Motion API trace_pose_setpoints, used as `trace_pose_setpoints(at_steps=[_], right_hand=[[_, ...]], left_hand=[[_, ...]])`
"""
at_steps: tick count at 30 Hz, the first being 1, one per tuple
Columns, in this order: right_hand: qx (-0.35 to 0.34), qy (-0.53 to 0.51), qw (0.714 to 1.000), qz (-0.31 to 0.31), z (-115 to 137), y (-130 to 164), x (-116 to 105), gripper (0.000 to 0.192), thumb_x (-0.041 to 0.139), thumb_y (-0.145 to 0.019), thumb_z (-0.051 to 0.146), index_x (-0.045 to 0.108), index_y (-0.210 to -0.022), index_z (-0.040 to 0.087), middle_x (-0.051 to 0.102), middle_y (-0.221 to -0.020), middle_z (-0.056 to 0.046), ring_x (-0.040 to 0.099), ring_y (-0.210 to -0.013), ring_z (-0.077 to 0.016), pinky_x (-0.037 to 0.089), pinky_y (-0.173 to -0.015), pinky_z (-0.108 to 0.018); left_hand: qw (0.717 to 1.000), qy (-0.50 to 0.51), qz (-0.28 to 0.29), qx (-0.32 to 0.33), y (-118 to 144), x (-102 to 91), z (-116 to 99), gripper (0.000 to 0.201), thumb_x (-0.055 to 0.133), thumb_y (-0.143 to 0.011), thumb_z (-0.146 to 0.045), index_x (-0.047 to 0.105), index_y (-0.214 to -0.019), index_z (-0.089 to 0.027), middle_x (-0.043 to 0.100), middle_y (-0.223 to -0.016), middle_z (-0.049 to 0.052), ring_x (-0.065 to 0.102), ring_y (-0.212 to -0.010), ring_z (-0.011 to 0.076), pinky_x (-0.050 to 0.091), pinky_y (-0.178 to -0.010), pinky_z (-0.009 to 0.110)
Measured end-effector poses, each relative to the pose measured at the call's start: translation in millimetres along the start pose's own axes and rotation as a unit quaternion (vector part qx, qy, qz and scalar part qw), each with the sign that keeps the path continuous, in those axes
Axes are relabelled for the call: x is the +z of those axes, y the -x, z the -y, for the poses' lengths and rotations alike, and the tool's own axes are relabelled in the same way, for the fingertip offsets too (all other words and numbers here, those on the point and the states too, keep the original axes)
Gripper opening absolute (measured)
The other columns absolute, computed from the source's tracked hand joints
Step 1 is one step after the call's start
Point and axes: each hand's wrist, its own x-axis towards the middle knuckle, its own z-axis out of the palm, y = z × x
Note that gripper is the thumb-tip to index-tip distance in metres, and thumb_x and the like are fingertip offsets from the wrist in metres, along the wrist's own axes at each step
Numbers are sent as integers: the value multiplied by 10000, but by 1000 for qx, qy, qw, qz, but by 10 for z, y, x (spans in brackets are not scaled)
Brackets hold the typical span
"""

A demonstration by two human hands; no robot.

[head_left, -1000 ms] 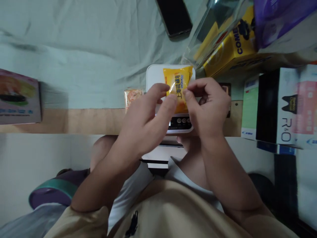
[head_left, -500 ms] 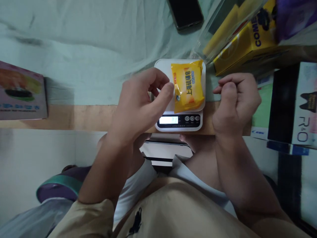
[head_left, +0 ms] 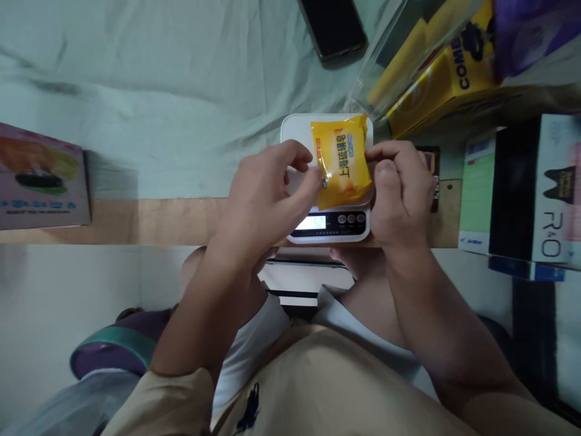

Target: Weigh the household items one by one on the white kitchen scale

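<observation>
A yellow snack packet [head_left: 342, 160] with printed characters lies on the white kitchen scale [head_left: 295, 130], whose lit display [head_left: 311, 222] faces me. My left hand [head_left: 267, 191] pinches the packet's lower left edge between thumb and forefinger. My right hand [head_left: 402, 191] grips the packet's right edge, fingers curled. The scale stands at the near edge of the wooden table [head_left: 158, 221].
A pale green cloth [head_left: 158, 91] covers the table beyond the scale. A black phone [head_left: 333, 27] lies at the far edge. A yellow box [head_left: 436, 85] and a black-and-white box [head_left: 526, 194] crowd the right side. A colourful box [head_left: 40, 178] sits at left.
Half a second ago both hands were off the packet while it lay on the scale. Now both have closed in and grip its edges.
</observation>
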Motion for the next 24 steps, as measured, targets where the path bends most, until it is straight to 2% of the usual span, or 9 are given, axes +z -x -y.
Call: trace_pose_setpoints(at_steps=[4, 8, 10, 14, 16, 19, 21, 24], right_hand=[[8, 15, 1000, 4, -20, 31, 24, 454, 378, -1112, 527, 750, -1127, 267, 769, -1067, -58, 692, -1056, -231, 533, -979, -460], [5, 6, 1000, 9, 0, 45, 26, 473, 371, -1108, 542, 760, -1162, 278, 787, -1102, -66, 708, -1089, -245, 555, -990, -475], [2, -9, 1000, 5, 21, 48, 9, 472, 380, -1100, 555, 757, -1171, 280, 791, -1114, -61, 718, -1089, -244, 569, -985, -468], [-26, -81, 996, -14, 66, 61, -51, 461, 408, -1081, 560, 746, -1233, 286, 776, -1143, -48, 723, -1118, -246, 578, -997, -455], [-50, -104, 993, -3, 93, 70, -71, 467, 392, -1082, 552, 740, -1269, 302, 769, -1175, -43, 718, -1175, -254, 570, -1038, -463], [-63, -116, 991, 11, 127, 75, -65, 467, 385, -1082, 510, 744, -1286, 290, 779, -1209, -55, 714, -1230, -261, 544, -1105, -470], [-64, -127, 990, 3, 141, 71, -41, 452, 400, -1076, 467, 767, -1232, 255, 794, -1171, -65, 724, -1195, -254, 535, -1104, -457], [-72, -140, 987, -10, 160, 59, 5, 427, 428, -1061, 440, 785, -1154, 226, 809, -1111, -60, 735, -1126, -242, 529, -1060, -432]], left_hand=[[995, -73, 41, 51, 22, -3, -17, 287, 609, -954, -425, 730, -1120, -225, 784, -1061, 82, 686, -1023, 292, 517, -974, 451], [993, -76, 68, 66, 36, -2, -22, 385, 618, -950, -473, 720, -1215, -213, 784, -1149, 117, 694, -1119, 349, 522, -1049, 521], [995, -25, 58, 75, 54, 16, -21, 366, 594, -962, -433, 712, -1219, -201, 776, -1192, 121, 704, -1165, 338, 542, -1077, 525], [983, 157, 15, 96, 87, 65, -20, 228, 605, -974, -325, 669, -1185, -266, 706, -1349, 72, 694, -1301, 244, 613, -1099, 402], [976, 203, -3, 79, 83, 51, -8, 173, 658, -968, -310, 672, -1138, -278, 695, -1355, 59, 715, -1264, 230, 659, -1016, 374], [973, 228, -18, 35, 50, -63, 59, 146, 727, -955, -319, 702, -1095, -285, 717, -1296, 27, 763, -995, 180, 681, -867, 367], [973, 226, -38, 21, 24, -180, 140, 179, 780, -917, -324, 724, -1084, -292, 728, -1250, 5, 720, -824, 139, 651, -748, 366], [973, 219, -74, -3, 8, -350, 288, 208, 832, -860, -341, 726, -1026, -275, 742, -1091, -11, 652, -744, 124, 570, -637, 357]])
